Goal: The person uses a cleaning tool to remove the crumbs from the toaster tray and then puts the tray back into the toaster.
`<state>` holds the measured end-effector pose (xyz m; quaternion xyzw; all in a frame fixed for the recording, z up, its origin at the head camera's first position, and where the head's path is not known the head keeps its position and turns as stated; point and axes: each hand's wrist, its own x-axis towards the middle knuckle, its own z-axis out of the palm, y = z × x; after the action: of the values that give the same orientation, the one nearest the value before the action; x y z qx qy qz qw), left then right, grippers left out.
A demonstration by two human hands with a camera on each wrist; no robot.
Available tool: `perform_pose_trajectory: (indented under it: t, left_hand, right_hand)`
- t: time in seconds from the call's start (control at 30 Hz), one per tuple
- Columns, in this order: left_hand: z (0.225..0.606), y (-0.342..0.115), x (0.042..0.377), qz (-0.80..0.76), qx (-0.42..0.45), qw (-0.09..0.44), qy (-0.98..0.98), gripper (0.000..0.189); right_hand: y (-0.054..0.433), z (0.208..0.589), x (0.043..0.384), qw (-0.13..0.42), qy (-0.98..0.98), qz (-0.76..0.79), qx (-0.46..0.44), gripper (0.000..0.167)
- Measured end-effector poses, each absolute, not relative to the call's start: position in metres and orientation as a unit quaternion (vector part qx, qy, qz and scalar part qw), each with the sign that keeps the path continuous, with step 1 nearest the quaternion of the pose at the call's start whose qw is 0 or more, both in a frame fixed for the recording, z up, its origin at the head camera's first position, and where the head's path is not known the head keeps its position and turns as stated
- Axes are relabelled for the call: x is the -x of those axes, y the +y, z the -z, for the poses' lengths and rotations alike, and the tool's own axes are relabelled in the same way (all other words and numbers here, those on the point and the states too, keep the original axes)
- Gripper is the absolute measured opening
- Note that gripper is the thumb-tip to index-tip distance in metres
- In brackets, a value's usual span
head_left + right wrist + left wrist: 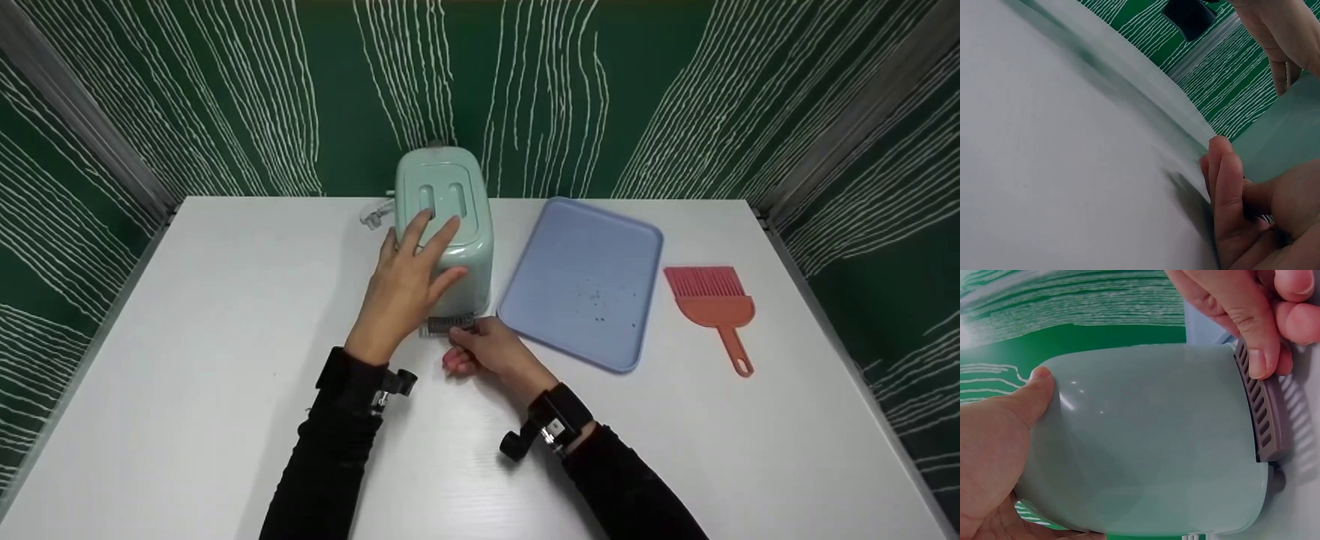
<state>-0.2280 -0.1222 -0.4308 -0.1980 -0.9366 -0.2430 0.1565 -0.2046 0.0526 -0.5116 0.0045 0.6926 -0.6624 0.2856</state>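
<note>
A mint-green toaster [442,259] with two slots on top stands at the back of the white table. My left hand [401,289] rests on its top with fingers spread, the thumb at the near edge; in the left wrist view, the thumb [1041,385] touches the shell's edge. Low on the toaster's near end is a grey-brown slotted crumb tray [1264,419], its front standing slightly out from the shell. My right hand [495,349] pinches this front between thumb and fingers. In the right wrist view my right hand [1258,214] hides most of the crumb tray.
Right of the toaster lies a blue tray [585,277] with dark crumbs scattered on it. Farther right is a red-orange hand brush [716,304]. A clear plug or cord bundle [375,214] sits beside the toaster's left side. Green patterned walls [465,82] border the table.
</note>
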Motion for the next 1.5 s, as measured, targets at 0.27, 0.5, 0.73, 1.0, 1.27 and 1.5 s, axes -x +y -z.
perform_pose_trajectory:
  t: [0.27, 0.5, 0.73, 1.0, 1.27, 1.5]
  left_hand:
    - [0.4313, -0.1234, 0.2275, 0.245, 0.193, 0.154, -0.938, 0.067]
    - [0.4306, -0.1214, 0.2285, 0.250, 0.192, 0.148, -0.937, 0.067]
    - [0.4293, -0.1206, 0.2296, 0.249, 0.186, 0.135, -0.941, 0.067]
    - [0.4301, -0.1223, 0.2303, 0.244, 0.185, 0.131, -0.943, 0.067]
    - [0.4302, -0.1224, 0.2284, 0.243, 0.192, 0.142, -0.940, 0.066]
    - [0.4301, -0.1237, 0.2301, 0.244, 0.201, 0.142, -0.938, 0.067]
  right_hand:
    - [0.0510, 0.5114, 0.2055, 0.297, 0.683, 0.667, -0.005, 0.029]
    - [0.0521, 0.5124, 0.2055, 0.284, 0.659, 0.696, -0.017, 0.028]
    - [0.0497, 0.5112, 0.2054, 0.272, 0.656, 0.703, -0.032, 0.026]
    - [0.0441, 0.5134, 0.2088, 0.255, 0.664, 0.702, -0.039, 0.023]
    - [0.0450, 0.5146, 0.2075, 0.256, 0.659, 0.706, -0.039, 0.021]
    - [0.0425, 0.5146, 0.2067, 0.245, 0.662, 0.707, -0.049, 0.022]
